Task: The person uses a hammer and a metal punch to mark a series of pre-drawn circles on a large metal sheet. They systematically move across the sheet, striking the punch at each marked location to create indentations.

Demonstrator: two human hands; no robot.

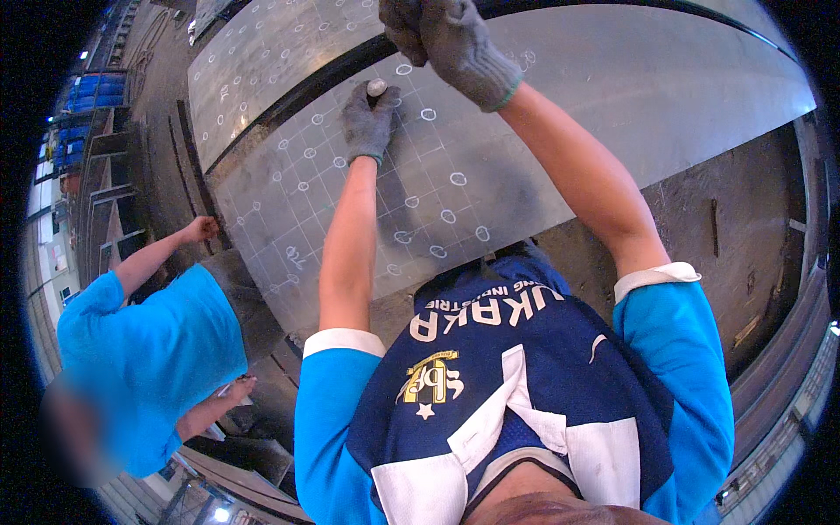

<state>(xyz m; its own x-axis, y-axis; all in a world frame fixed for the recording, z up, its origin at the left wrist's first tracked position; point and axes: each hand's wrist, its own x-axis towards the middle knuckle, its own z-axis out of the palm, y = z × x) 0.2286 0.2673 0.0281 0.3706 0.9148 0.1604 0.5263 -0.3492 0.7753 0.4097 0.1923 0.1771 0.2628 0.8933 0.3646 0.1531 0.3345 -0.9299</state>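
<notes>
My left hand [367, 122], in a grey knit glove, is closed around a metal punch [376, 87] that stands on the grey steel plate [630, 87]. Only the punch's round, shiny top end shows; its tip is hidden by the hand. White chalk lines form a grid on this part of the plate, with small chalk circles at many crossings. My right hand [451, 44], gloved the same way, is raised above the plate at the top edge of the view. Its fingers are curled tight, and whatever they grip is hidden or cut off.
Beyond a dark gap lies a second marked plate [262, 66]. At left, a person in a blue shirt [162, 341] stands near the plate's corner, one hand close to its edge. Dark steel beams [792, 350] run along the right. Blue stacked items [94, 92] stand far left.
</notes>
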